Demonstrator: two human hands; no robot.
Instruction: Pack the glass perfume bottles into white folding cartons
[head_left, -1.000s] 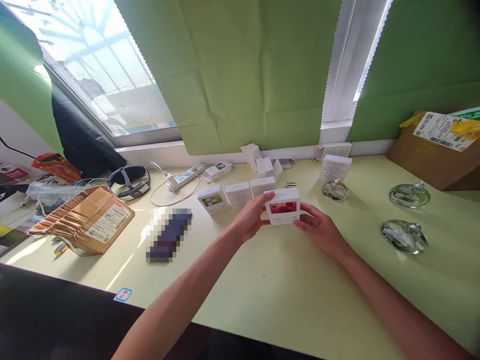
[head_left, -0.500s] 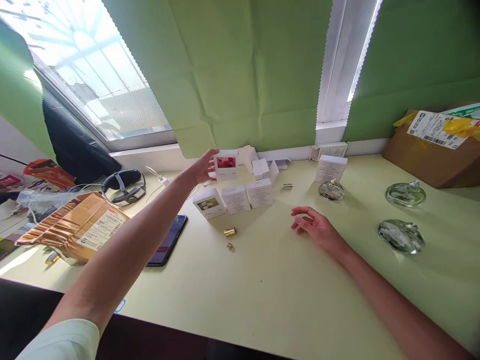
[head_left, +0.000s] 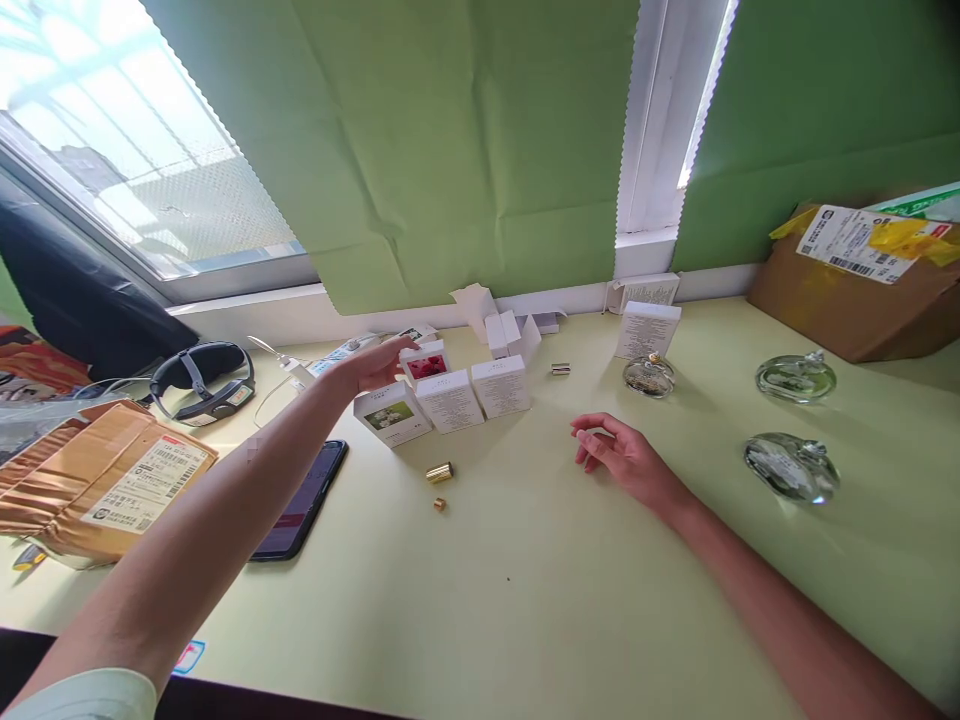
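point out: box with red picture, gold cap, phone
box with red picture (head_left: 427, 364), head view, on its red front panel
gold cap (head_left: 439, 472), head view, on its side wall
phone (head_left: 300, 500), head view, on its dark screen

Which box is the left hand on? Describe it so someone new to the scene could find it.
On the pale green table, below the window, three white boxes stand in a row. The left hand reaches just behind that row and touches the box. It alone carries a red picture; the nearest row box shows white flowers on green.

Three boxes (head_left: 448, 400) in a row mid-table, phone (head_left: 300, 500) to their left, glass bottles (head_left: 791, 420) far right
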